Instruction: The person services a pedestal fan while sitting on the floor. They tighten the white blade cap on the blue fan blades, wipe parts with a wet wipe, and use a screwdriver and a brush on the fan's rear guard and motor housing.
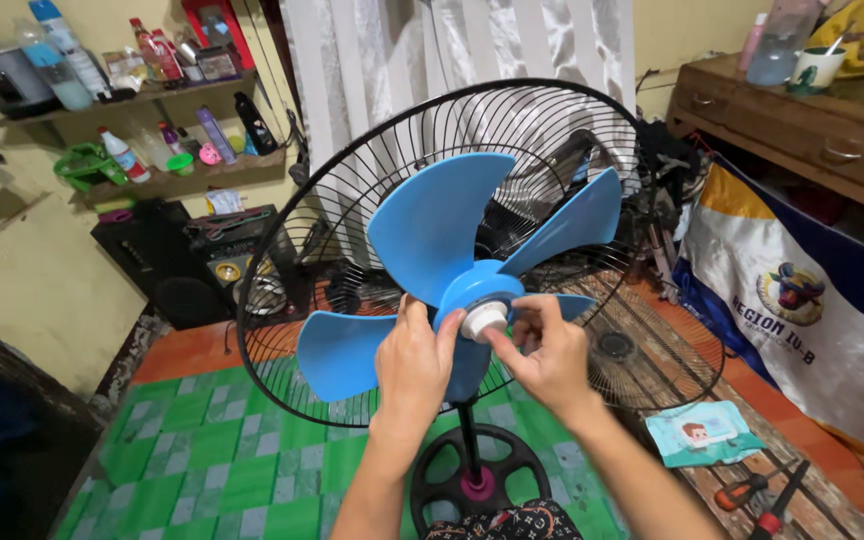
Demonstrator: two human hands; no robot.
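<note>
While both hands' fingers pinch the white cap (pixel 483 320) on the blue blade (pixel 452 265), a teal packet (pixel 702 433) lies right.

Yellow walls (pixel 42 270) are seen behind. Two wooden shelves (pixel 167 100) are fixed at upper left and crowded with bottles (pixel 117 155) and a grey cooker (pixel 2 75). A black speaker (pixel 167 260) is set below them on the floor. White curtains (pixel 432 55) are hung at centre. A wooden dresser (pixel 812 125) is placed at right, a banner (pixel 802 310) draped beneath it. The floor is covered by a green checked mat (pixel 212 460) and an orange border (pixel 192 350).
</note>
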